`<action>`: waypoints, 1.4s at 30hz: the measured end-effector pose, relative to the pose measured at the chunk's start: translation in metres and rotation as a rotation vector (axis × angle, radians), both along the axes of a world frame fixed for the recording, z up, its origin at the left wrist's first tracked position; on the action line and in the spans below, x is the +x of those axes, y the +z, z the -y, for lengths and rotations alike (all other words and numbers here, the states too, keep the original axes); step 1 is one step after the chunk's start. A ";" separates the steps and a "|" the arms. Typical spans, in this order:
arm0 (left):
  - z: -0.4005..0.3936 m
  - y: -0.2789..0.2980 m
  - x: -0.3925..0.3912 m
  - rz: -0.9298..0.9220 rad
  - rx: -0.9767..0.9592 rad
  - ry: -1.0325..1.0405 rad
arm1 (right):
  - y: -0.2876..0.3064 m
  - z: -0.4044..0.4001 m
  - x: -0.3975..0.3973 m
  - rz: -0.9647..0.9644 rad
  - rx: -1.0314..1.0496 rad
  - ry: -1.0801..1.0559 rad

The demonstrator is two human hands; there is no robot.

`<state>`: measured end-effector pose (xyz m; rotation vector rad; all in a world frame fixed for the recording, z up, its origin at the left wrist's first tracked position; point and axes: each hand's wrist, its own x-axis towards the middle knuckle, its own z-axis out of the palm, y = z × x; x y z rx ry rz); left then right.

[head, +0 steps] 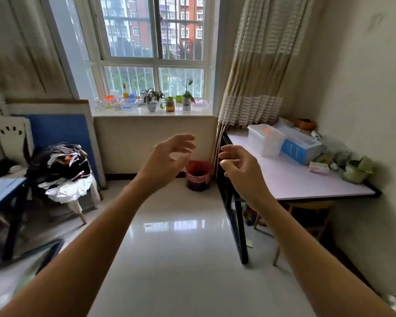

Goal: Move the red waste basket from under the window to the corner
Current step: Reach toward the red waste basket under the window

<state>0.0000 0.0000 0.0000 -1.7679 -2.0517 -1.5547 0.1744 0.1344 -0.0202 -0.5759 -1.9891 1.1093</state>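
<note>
Red waste basket (199, 175) sits on the floor (181, 248) under the window (154, 42), beside the bench (290, 177). Left hand (164, 161) and right hand (242, 167) float apart from it, each grip open and holding nothing.

Waste basket (199, 175) under window (154, 42): red mesh, dark liner. Right of window, curtain (258, 65) beige, white-striped; table (290, 177) pale lilac, black-edged.

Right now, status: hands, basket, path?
Left hand and right hand open, empty, raised. Red waste basket on floor under window, untouched, beside table leg and curtain. Floor ahead open.
</note>
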 end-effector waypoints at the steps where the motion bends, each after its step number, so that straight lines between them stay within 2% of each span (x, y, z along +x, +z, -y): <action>1: -0.009 0.000 -0.014 0.008 0.015 -0.001 | 0.000 -0.008 -0.014 0.001 0.001 -0.003; 7: -0.088 -0.006 -0.122 0.091 0.020 -0.015 | -0.001 -0.082 -0.118 -0.005 -0.021 -0.057; 17: -0.223 -0.028 -0.257 0.148 -0.046 -0.049 | -0.025 -0.214 -0.253 -0.012 -0.115 -0.067; 28: -0.456 -0.080 -0.396 0.216 -0.149 0.012 | -0.071 -0.456 -0.394 0.079 -0.195 -0.050; 36: -0.569 -0.111 -0.493 0.335 -0.220 0.072 | -0.092 -0.576 -0.495 0.162 -0.236 -0.038; 42: -0.671 -0.155 -0.589 0.398 -0.266 0.068 | -0.136 -0.671 -0.592 0.250 -0.280 -0.095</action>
